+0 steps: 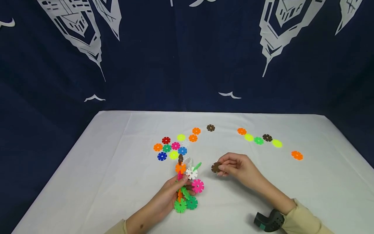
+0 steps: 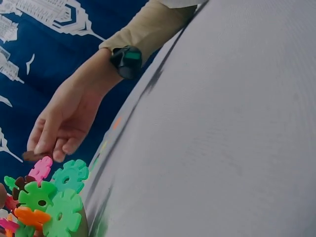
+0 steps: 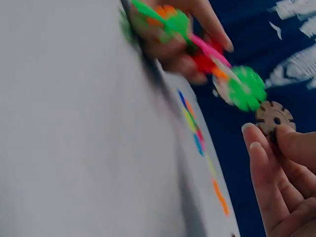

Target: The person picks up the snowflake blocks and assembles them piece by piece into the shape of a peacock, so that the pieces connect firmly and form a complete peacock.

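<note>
My left hand point(image 1: 170, 195) grips a cluster of interlocked snowflake discs point(image 1: 180, 205) in green, pink, orange, white and brown, held above the table. Thumb and fingers of my right hand point(image 1: 238, 167) pinch a single brown notched disc point(image 1: 215, 167), a short way right of the cluster and apart from it in the head view. The right wrist view shows this brown disc point(image 3: 275, 117) close up, with a center hole and slots round its rim. In the left wrist view, the cluster's green and teal discs point(image 2: 63, 212) face the camera; most of my left hand lies outside that frame.
Loose discs point(image 1: 166, 148) in several colors lie on the white table point(image 1: 117, 182) beyond my left hand. A row of discs point(image 1: 258, 140) sits at the back right, with one orange disc point(image 1: 297, 155) apart from it. A dark wrist device point(image 1: 269, 221) is on my right wrist.
</note>
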The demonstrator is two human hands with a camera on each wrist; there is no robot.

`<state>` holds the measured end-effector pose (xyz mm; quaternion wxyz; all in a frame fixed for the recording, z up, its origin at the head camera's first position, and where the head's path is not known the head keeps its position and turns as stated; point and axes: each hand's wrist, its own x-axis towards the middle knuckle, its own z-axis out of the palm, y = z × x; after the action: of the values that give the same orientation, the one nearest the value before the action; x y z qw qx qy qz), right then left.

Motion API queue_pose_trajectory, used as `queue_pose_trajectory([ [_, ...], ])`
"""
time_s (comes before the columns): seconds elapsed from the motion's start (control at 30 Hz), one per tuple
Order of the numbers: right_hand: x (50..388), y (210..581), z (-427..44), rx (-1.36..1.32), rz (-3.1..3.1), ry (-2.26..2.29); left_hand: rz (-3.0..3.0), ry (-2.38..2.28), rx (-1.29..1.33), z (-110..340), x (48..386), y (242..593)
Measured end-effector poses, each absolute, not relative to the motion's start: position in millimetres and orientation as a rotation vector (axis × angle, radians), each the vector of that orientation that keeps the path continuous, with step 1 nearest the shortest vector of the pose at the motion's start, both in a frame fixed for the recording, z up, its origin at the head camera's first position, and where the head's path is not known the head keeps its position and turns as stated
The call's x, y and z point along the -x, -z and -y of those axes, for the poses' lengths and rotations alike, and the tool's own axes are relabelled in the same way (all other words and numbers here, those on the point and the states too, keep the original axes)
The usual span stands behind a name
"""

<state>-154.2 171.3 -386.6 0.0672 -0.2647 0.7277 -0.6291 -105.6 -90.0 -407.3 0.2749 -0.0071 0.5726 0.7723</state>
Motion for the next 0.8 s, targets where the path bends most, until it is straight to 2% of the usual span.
queue_pose_trajectory([
  [0.17, 146.5, 397.9, -142.6, 0.747, -2.094, 1.957, -1.530, -2.086, 0.034, 89.8, 106.4, 407.5],
  [0.37, 142.9, 410.8, -132.9, 0.683, -2.080, 2.023, -1.517, -2.087, 0.039, 89.4, 106.8, 407.5],
  [0.8, 138.6, 418.0, -126.5, 0.830, -2.178, 2.029, -1.470, -2.092, 0.033, 89.6, 106.5, 409.1],
])
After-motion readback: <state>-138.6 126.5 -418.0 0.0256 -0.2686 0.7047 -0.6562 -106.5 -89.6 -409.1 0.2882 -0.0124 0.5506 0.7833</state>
